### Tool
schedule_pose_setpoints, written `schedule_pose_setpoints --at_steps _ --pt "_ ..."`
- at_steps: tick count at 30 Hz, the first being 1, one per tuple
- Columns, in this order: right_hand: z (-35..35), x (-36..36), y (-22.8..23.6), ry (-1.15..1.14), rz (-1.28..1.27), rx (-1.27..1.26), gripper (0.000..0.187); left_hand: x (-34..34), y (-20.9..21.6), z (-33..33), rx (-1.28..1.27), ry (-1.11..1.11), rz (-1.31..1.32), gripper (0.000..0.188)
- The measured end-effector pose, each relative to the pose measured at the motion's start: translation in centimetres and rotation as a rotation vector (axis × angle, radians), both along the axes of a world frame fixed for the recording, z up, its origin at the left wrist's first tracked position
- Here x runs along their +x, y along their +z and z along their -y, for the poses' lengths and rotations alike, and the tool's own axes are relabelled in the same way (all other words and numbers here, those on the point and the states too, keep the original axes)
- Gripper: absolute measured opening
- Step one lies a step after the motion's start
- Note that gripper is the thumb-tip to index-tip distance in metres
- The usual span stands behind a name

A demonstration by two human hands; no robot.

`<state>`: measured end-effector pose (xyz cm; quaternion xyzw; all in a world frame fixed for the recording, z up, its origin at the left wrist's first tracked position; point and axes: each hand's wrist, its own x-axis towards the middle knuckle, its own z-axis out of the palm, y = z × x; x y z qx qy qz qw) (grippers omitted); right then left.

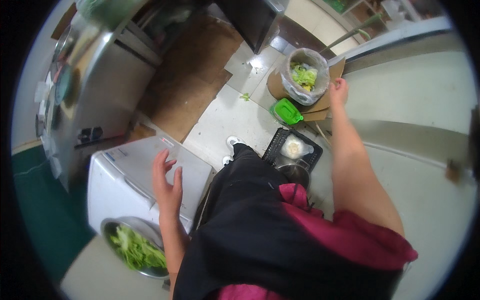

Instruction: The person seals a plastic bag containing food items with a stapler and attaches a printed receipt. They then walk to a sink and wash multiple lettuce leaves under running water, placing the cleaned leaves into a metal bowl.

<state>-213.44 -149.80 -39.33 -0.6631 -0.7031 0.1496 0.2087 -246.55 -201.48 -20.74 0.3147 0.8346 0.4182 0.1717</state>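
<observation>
My left hand (167,181) is raised over the white chest-like appliance (117,187), its fingers apart and nothing in them. Lower down, beside my left forearm, sits a metal bowl (154,271) filled with green leafy vegetables (134,249). My right hand (339,91) reaches out at the right, just beside a round bin (295,91) lined with a clear plastic bag. Its fingers are curled in, and I see nothing held in them. Scraps of yellow-green leaves (303,76) lie inside the bin.
A green plastic jug (287,111) stands on the floor near the bin. Closer to me are a black crate (271,145) with a white bagged item and a metal pot (294,172). Flattened cardboard (185,80) covers the floor ahead. A steel counter (112,85) stands left.
</observation>
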Motion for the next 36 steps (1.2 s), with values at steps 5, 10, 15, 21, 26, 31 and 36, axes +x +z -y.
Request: schedule_pose_setpoints --at_steps 5,10,15,21,26,31,36 --pt "2.5 2.2 -6.9 0.437 0.042 0.113 0.064 0.3 -3.5 1.4 0.022 0.042 0.079 0.054" --pt "8.4 -3.0 -12.5 0.579 0.154 -0.277 0.058 0.8 -7.6 2.5 -0.039 0.070 0.186 0.052" --pt "12.7 -10.5 -17.4 0.787 0.120 -0.501 0.041 1.8 -11.8 3.3 -0.241 0.131 0.198 0.047" --pt "12.9 -15.4 -26.8 0.861 0.207 -0.652 0.036 5.7 -20.0 8.4 -0.486 0.322 0.568 0.040" --pt "12.0 -19.7 -35.9 0.886 0.325 -0.687 0.038 11.1 -25.5 15.2 -0.653 0.297 0.618 0.034" --pt "10.1 -21.4 -50.4 0.897 0.482 -0.700 0.041 12.8 -28.1 16.4 -0.690 0.645 0.952 0.030" --pt "8.4 -23.7 -61.5 0.830 0.568 -0.715 0.043 11.4 -30.9 13.4 -0.871 0.812 1.099 0.024"
